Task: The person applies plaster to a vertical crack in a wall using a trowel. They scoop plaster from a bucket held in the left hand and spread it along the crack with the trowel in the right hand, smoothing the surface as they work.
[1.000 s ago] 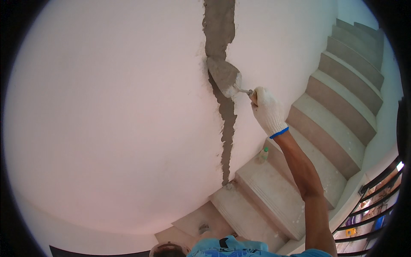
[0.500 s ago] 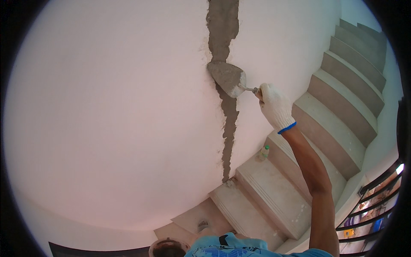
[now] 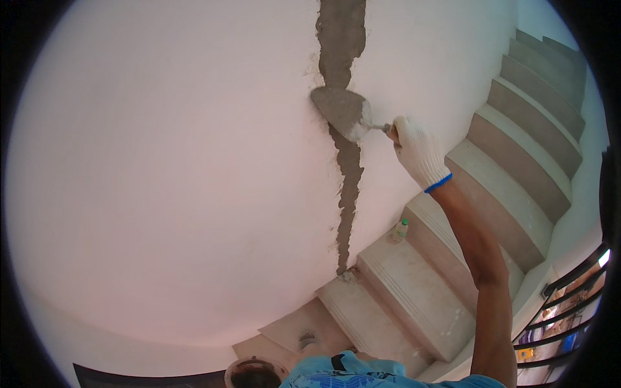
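My right hand [image 3: 417, 152], in a white knit glove with a blue cuff, is closed round the handle of a trowel [image 3: 341, 111]. The trowel's broad blade, coated with grey mortar, lies against the wall across a vertical strip of grey mortar [image 3: 343, 42]. Above the blade the strip is wide; below it runs narrower and ragged [image 3: 349, 187] down to the stairs. My left hand is out of view. At the lower edge, beside my blue shirt, a round bucket [image 3: 257, 373] shows its rim and dark inside.
White wall [image 3: 174, 174] spreads on both sides of the strip. Concrete stairs [image 3: 414, 291] climb to the upper right. A small bottle with a green cap [image 3: 400, 229] stands on a step by the wall. Dark railing bars [image 3: 563, 323] line the lower right.
The trowel and my right hand have shifted slightly up the wall, the blade still across the strip. More of the bucket shows at the lower edge.
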Action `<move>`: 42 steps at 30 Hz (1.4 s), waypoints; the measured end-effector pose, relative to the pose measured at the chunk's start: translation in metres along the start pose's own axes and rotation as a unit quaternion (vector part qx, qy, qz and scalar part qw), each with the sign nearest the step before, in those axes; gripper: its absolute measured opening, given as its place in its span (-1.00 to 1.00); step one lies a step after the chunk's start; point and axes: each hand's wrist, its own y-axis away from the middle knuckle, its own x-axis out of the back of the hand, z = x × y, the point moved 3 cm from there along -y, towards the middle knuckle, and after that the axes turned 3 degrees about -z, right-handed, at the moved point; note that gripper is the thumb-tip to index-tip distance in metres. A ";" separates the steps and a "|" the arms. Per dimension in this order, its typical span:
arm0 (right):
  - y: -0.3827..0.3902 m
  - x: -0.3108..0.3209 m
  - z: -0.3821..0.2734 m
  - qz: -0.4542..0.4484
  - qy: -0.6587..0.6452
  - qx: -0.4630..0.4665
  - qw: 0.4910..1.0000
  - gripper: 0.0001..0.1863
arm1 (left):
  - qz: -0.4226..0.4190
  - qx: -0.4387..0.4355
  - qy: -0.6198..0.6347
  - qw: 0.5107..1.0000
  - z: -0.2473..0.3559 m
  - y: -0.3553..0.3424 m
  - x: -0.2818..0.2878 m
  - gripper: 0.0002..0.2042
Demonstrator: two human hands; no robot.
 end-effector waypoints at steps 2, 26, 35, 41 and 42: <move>0.010 -0.004 0.000 0.002 -0.019 0.001 1.000 -0.85 | 0.002 -0.022 -0.048 0.999 0.002 -0.002 0.002 -0.79; 0.040 -0.022 0.013 0.034 -0.030 0.003 0.999 -0.88 | -0.035 -0.008 -0.083 0.996 0.019 0.000 0.006 -0.76; 0.035 -0.037 0.008 0.030 -0.012 0.031 0.999 -0.89 | -0.036 -0.017 -0.097 0.995 0.042 0.007 0.002 -0.76; 0.073 -0.041 0.006 0.000 -0.054 -0.024 0.998 -0.84 | -0.033 -0.010 -0.101 0.994 0.042 0.009 0.000 -0.76; 0.070 -0.041 0.005 0.012 -0.076 -0.047 0.996 -0.84 | -0.033 -0.011 -0.104 0.994 0.044 0.010 0.001 -0.76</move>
